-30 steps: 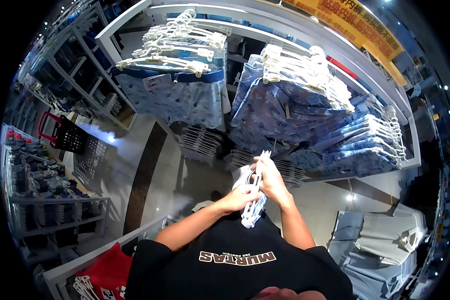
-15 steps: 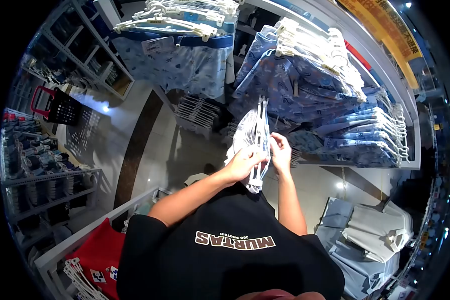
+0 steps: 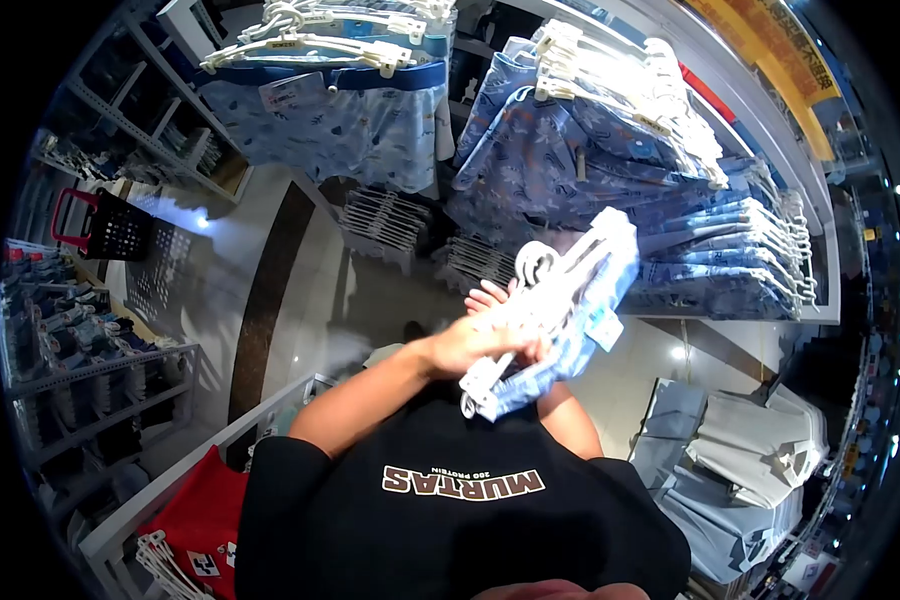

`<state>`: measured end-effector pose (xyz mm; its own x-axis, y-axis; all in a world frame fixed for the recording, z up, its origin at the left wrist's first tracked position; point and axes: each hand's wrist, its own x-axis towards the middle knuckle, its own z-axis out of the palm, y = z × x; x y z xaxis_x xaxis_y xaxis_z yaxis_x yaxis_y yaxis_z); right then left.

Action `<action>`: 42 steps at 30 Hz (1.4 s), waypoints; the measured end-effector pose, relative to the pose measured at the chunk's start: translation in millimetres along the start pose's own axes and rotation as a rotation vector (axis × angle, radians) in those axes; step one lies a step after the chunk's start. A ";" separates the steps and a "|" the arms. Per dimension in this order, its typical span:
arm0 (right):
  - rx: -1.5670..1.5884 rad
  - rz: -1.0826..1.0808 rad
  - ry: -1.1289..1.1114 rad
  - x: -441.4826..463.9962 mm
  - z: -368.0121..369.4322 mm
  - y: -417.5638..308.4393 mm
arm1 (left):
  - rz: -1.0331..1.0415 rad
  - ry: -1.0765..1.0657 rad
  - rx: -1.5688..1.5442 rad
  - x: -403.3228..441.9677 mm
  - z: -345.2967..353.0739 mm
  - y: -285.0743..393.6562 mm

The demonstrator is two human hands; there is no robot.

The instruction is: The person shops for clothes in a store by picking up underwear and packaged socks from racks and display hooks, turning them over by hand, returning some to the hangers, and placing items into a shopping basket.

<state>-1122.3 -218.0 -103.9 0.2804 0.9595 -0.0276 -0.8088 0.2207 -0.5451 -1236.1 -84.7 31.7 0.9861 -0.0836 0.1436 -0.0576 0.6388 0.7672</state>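
Note:
My left hand [image 3: 470, 345] is closed around a bundle of light blue and white garments on white clip hangers [image 3: 560, 310], held in front of my chest. The bundle is tilted, its upper end to the right, and partly blurred. A small pale tag [image 3: 604, 330] sticks out on its right side. My right hand [image 3: 485, 297] is mostly hidden behind the bundle. Its stretched fingers show past the bundle's left edge, and its forearm comes up below.
Patterned blue shorts [image 3: 340, 120] and darker blue shorts [image 3: 570, 160] hang on the rack ahead. More hangers [image 3: 385, 218] hang lower down. Grey garments [image 3: 760, 440] lie at right, red garments [image 3: 195, 520] at lower left. A black basket [image 3: 120, 230] with a red handle stands farther left.
The bundle has turned from nearly upright and edge-on to tilted right, showing more blue cloth. My right hand has gone from the bundle's right side to behind it.

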 end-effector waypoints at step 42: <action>-1.645 -0.043 0.187 30.4 69.8 -73.7 | -0.088 0.591 0.141 -42.4 -67.8 -22.3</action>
<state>-1090.3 -192.9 -6.0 0.4390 0.8983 -0.0178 0.5444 -0.2818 -0.7901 -1266.0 -43.5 -33.9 0.9054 0.3324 -0.2641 0.0479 0.5383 0.8414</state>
